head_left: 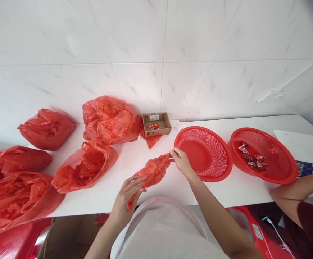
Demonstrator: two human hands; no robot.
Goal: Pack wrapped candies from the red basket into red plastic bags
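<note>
A small red plastic bag (155, 169), bunched and knotted-looking, is stretched between my two hands above the front of the white table. My right hand (180, 160) pinches its twisted right end, close to the rim of a red basket. At the lower left, my left hand (128, 194) has its fingers closed around the bag's other end, and a strip of red plastic sticks out below the palm. What the bag contains, if anything, cannot be made out.
Two red plastic baskets (196, 154) stand at the right; the farther basket (267, 171) holds several small wrapped packets (253, 160). A cardboard box (157, 125) sits near the wall. Several red bags (110, 120) fill the left. Another person's arm (296, 189) rests at far right.
</note>
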